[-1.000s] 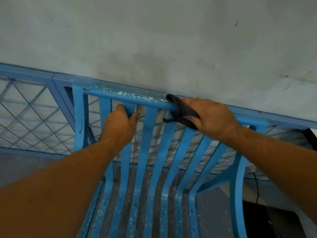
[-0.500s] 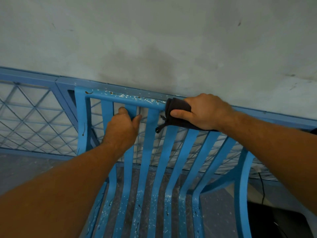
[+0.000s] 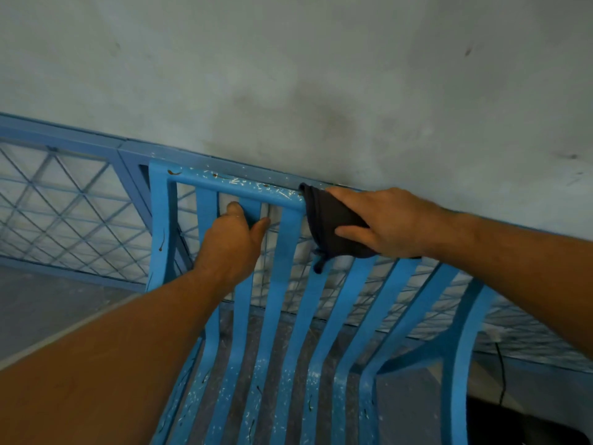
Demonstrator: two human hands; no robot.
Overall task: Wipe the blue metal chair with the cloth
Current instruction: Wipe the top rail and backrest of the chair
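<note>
The blue metal chair (image 3: 282,284) fills the lower middle, its slatted back and seat flecked with white paint specks and a few rust marks. My left hand (image 3: 232,242) is closed around one vertical slat just under the top rail. My right hand (image 3: 385,221) presses a dark cloth (image 3: 327,220) over the top rail, right of centre. The cloth drapes over the rail and hangs down in front of the slats, with a tail dangling below. The rail under the cloth is hidden.
A grey plastered wall (image 3: 321,75) stands right behind the chair. A blue metal frame with diamond wire mesh (image 3: 64,213) runs along the wall's foot. Concrete floor (image 3: 48,309) lies at lower left. A dark object and a thin cable (image 3: 500,374) sit at lower right.
My right hand has slid the cloth leftward along the top rail and flattened over it. My left hand keeps its grip on the slat.
</note>
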